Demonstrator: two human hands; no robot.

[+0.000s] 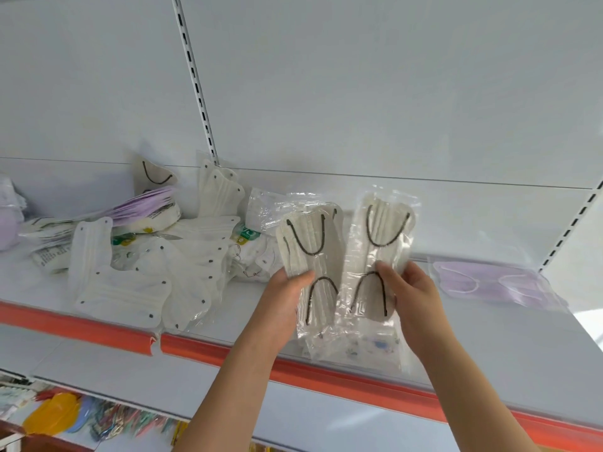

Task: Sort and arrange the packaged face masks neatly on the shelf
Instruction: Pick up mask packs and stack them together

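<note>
The white shelf (489, 337) with its orange front strip spans the view, backed by a plain white panel. On its left lies a loose heap of packaged white masks (137, 272), tumbled over one another, with lilac packs (143, 203) behind them. Well apart, on the right, a lilac mask pack (489, 282) lies flat. Between them, above the shelf's front edge, each hand holds up one pack of white masks with black ear loops. The left hand (287, 298) has its fingers clamped on the left pack (310, 246); the right hand (414, 288) pinches the right pack (381, 236). Probably the two should be squared together, loops matching, then laid flat in a bare stretch, edges parallel to the strip.
</note>
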